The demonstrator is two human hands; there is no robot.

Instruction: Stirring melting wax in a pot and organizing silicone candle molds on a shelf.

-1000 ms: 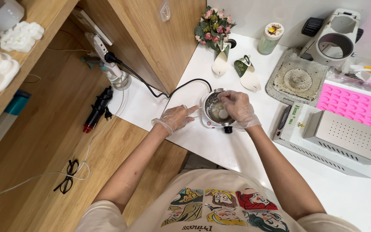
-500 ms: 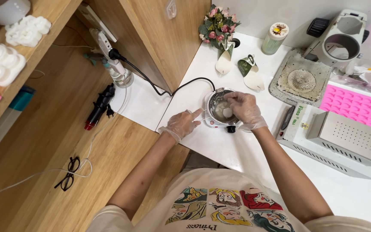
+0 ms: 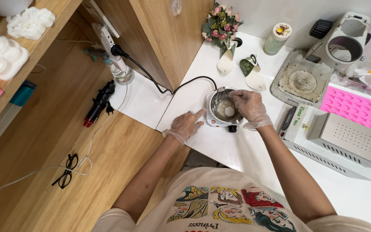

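Small round steel melting pot (image 3: 224,105) on white hotplate (image 3: 213,122), near the white table's (image 3: 245,150) left edge | gloved right hand (image 3: 249,106) over the rim, fingers pinched, contents unclear | gloved left hand (image 3: 185,124) steadies the handle, forefinger extended | versus earlier: hands barely shifted, white lumps (image 3: 228,111) unmelted.

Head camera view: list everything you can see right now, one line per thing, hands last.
Metal pot: one, silver, on a small heater, white lumps inside.
Heater: one, white, on the white counter.
Silicone mould: one, pink, right.
Perforated metal box: one, grey, right.
Flower bunch: one, pink, back.
Glasses: one, black, wooden floor.
Power strip: one, white, left.
Left hand: gloved, beside the pot.
Right hand: gloved, over the pot's rim.
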